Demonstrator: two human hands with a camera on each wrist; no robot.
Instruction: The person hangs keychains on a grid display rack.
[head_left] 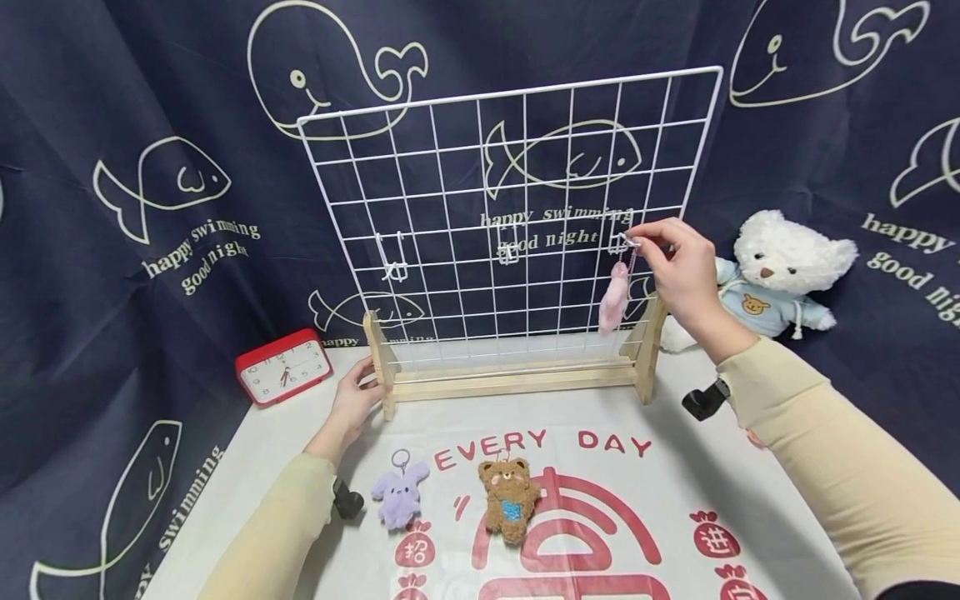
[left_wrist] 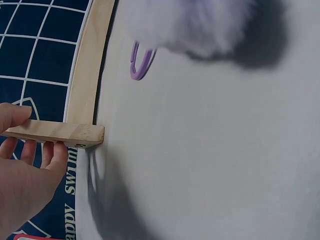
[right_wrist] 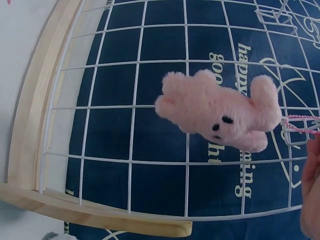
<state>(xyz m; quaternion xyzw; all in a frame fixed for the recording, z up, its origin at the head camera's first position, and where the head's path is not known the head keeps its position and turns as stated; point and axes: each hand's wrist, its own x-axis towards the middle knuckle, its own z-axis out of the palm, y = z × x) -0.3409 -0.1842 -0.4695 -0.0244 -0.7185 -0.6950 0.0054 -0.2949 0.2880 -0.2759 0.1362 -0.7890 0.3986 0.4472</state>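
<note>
My right hand (head_left: 684, 267) pinches the pink bead chain (right_wrist: 302, 117) of a pink plush keychain (right_wrist: 210, 107) at the right hook (head_left: 617, 243) of a white wire grid (head_left: 480, 200). The plush bunny-like toy hangs in front of the wires; whether its chain is over the hook cannot be told. Down at the stand's left end, my left hand (head_left: 356, 398) grips the wooden foot (left_wrist: 55, 131), thumb on one side and fingers on the other. A purple plush keychain (head_left: 400, 496) and a brown bear keychain (head_left: 510, 500) lie on the table in front of the stand.
White hooks hang at the left (head_left: 393, 258) and middle (head_left: 508, 252) of the grid. A red clock (head_left: 285, 367) stands left of the stand. Behind my right forearm sits a white teddy bear (head_left: 780, 267). A dark patterned curtain (head_left: 187, 75) backs the table.
</note>
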